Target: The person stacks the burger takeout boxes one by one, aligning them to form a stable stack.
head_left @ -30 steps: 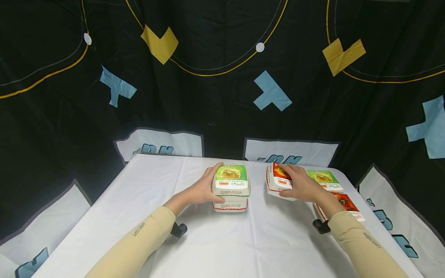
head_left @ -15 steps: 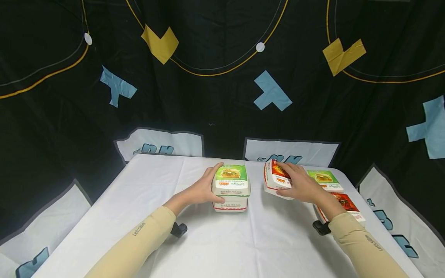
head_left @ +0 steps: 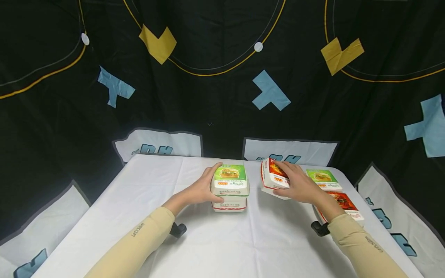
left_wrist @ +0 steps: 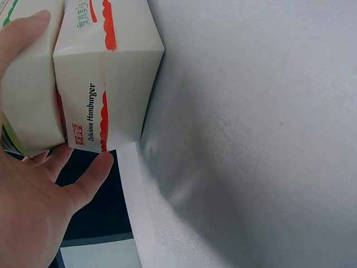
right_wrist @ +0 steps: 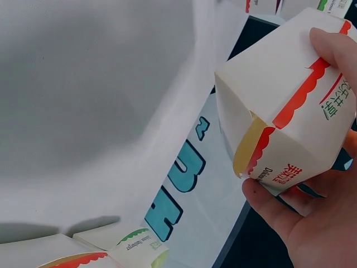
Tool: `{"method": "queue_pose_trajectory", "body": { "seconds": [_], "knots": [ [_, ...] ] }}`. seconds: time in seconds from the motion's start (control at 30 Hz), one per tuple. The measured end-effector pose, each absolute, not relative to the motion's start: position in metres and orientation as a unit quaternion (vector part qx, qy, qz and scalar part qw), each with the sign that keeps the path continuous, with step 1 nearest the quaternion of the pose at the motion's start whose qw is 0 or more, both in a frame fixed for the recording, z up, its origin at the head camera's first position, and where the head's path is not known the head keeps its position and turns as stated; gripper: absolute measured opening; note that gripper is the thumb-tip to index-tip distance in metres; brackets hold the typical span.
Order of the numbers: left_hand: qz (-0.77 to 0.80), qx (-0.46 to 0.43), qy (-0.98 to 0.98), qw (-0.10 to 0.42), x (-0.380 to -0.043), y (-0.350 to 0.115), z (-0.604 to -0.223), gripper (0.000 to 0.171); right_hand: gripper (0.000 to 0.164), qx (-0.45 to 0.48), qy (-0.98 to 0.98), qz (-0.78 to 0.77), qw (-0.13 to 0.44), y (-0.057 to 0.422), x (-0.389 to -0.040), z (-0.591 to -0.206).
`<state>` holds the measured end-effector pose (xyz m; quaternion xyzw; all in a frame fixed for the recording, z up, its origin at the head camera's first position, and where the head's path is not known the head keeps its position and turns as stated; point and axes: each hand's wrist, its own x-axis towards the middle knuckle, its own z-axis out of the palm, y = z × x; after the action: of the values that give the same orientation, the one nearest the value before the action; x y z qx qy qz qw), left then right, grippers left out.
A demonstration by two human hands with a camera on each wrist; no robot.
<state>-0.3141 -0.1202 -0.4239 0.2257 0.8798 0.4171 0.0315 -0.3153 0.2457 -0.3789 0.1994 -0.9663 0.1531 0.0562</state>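
In the head view, a green-topped hamburger box (head_left: 230,179) sits squarely on a red-trimmed hamburger box (head_left: 230,205) at mid-table. My left hand (head_left: 201,187) grips the upper box from its left side. The left wrist view has the thumb on that box's near wall, while a fingertip reaches the far side of the lower box (left_wrist: 109,95). My right hand (head_left: 299,184) holds a red-topped hamburger box (head_left: 272,177), slightly tilted and raised off the cloth, to the right of the stack. Its thumb and fingers span opposite walls in the right wrist view.
Two more boxes lie at the table's right side: a green-topped one (head_left: 323,179) behind a red-topped one (head_left: 345,202), partly covered by my right forearm. A white cloth (head_left: 222,247) covers the table. A black curtain (head_left: 215,108) hangs behind.
My right hand has carried the red-topped box a little to the left and slightly upward, closer to the stack. My left hand has stayed on the green-topped box.
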Motion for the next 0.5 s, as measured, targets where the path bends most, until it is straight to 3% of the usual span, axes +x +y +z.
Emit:
{"method": "queue_pose_trajectory", "body": {
  "seconds": [0.5],
  "knots": [
    [0.418, 0.221, 0.881, 0.033, -0.3153, -0.1200, -0.4246, 0.129, 0.098, 0.234, -0.955, 0.155, 0.099, 0.2428, -0.3077, -0.3721]
  ]
}}
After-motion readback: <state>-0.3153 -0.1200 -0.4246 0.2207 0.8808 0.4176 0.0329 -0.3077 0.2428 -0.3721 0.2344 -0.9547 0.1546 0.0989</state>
